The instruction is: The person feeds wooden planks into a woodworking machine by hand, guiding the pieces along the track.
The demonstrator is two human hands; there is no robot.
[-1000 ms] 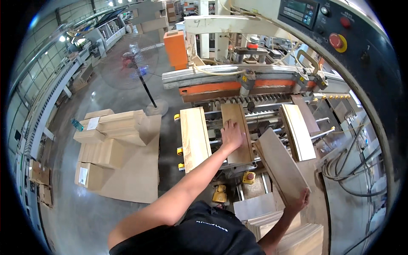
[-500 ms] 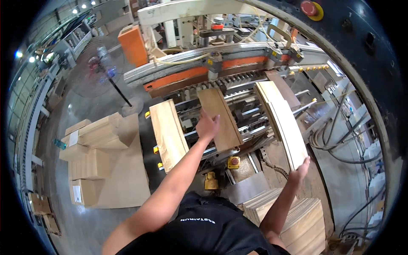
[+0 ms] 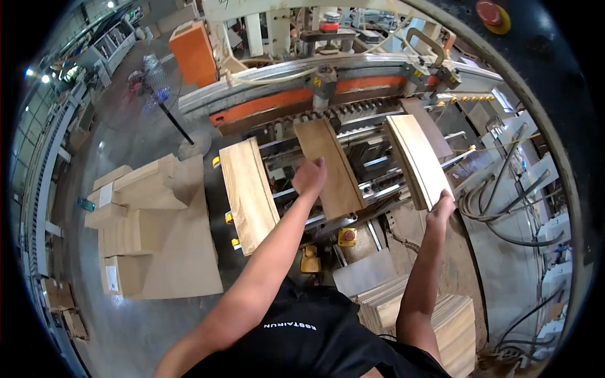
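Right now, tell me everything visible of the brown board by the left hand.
The brown board is a long, flat rectangle, apparently wood, with faint grain and a narrow strip along its right edge. It lies slanted across metal rails, between a pale left board and a pale right board. The left hand overlaps its left edge; contact is unclear.

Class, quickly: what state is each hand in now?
Left hand: fingers curled at the middle brown board; grip unclear.
Right hand: holding the right pale board by its end.

Shiny grey floor (image 3: 148, 324), small bright lamps (image 3: 45, 79), pale green wall (image 3: 36, 104)
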